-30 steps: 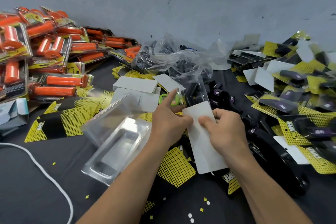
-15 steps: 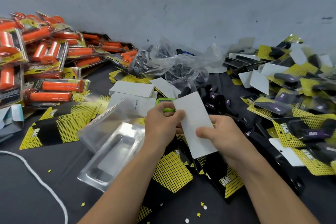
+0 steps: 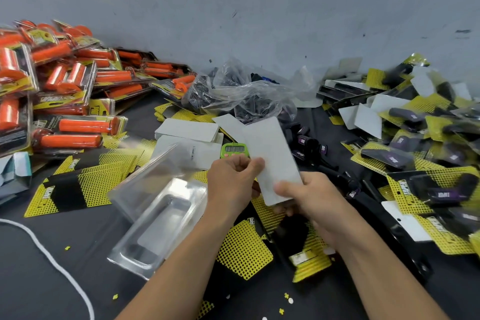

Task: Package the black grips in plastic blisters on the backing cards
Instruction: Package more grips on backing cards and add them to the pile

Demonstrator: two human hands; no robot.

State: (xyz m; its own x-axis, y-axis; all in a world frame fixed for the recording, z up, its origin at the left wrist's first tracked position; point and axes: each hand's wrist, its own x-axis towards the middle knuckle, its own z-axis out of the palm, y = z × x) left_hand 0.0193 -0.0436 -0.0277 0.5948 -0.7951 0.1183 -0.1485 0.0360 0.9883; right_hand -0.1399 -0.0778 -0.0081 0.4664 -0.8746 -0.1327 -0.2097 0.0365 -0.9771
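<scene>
Green timer (image 3: 235, 149), white cord (image 3: 52, 260), packaged orange grips (image 3: 78, 126) on dark tabletop (image 3: 33, 288).

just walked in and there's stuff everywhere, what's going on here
A person is packing grips at a dark table. Both hands hold one backing card, white side up: the left hand pinches its left edge, and the right hand grips its lower end. An empty clear blister lies to the left. Loose black grips sit beyond the card, by a plastic bag. Finished black packs are piled on the right, orange packs on the left.
</scene>
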